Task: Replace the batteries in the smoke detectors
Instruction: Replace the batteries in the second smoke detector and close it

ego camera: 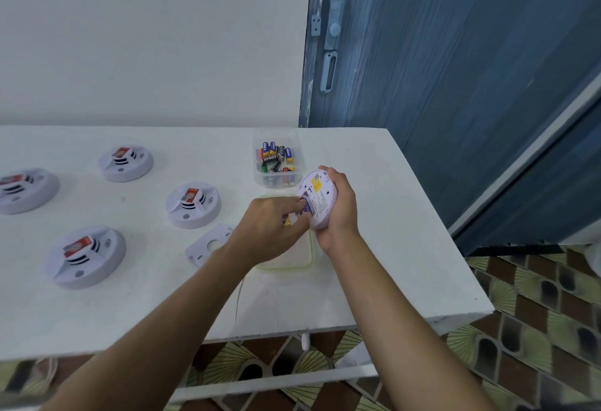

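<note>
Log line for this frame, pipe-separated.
right hand: holds smoke detector, back up | left hand: pinches battery at its compartment | battery tub: behind, on table

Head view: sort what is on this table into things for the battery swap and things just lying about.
For the job: smoke detector in the right hand; battery pinched by the left hand; tub of batteries; four waiting detectors; mounting plate.
Lying about: green-rimmed container under the hands, use unclear; blue door.
</note>
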Motion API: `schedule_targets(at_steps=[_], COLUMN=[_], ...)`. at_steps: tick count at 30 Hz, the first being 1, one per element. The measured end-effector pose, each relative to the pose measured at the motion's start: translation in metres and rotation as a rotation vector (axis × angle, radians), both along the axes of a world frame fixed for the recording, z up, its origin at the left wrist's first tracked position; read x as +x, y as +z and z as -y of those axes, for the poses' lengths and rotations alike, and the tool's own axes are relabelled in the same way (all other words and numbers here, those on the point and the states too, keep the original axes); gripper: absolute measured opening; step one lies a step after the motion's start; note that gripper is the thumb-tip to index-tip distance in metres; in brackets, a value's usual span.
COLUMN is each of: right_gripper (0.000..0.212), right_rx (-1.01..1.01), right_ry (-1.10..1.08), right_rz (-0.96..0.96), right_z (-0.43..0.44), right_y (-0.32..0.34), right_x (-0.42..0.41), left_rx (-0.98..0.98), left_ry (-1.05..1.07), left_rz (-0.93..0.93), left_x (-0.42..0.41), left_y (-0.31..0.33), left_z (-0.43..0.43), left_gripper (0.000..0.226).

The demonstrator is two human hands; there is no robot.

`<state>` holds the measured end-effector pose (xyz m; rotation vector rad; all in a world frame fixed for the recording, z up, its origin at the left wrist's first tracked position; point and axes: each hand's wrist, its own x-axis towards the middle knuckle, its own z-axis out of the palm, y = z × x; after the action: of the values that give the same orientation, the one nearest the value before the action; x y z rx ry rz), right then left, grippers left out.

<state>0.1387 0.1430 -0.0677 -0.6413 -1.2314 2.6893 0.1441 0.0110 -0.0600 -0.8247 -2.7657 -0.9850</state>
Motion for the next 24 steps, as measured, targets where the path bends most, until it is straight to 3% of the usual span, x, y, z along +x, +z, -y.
schedule_targets(at_steps=[4, 9, 17, 24], right_gripper=[0.043, 0.038, 0.036, 0.023], right_rx=[0.044, 0.031, 0.039, 0.013], right_ry=[-0.064, -0.097, -0.061, 0.049], right_rz=[0.012, 0.028, 0.011, -0.059], right_z=[0.004, -0.001, -0.008, -0.005], right_y=[-0.006, -0.008, -0.008, -0.003], right_x=[-0.004, -0.004, -0.004, -0.004], left_rx=[0.166, 0.319, -0.118, -0.139], left_ry=[0.123, 0.17, 0.037, -0.041], left_rz=[0.231, 0.481, 0.121, -0.015], left_x=[-0.001, -0.011, -0.013, -0.02], left_y=[-0.001, -0.005, -0.017, -0.025], left_z=[-0.002, 0.011, 0.031, 0.033], left_gripper=[0.017, 0.026, 0.02, 0.009])
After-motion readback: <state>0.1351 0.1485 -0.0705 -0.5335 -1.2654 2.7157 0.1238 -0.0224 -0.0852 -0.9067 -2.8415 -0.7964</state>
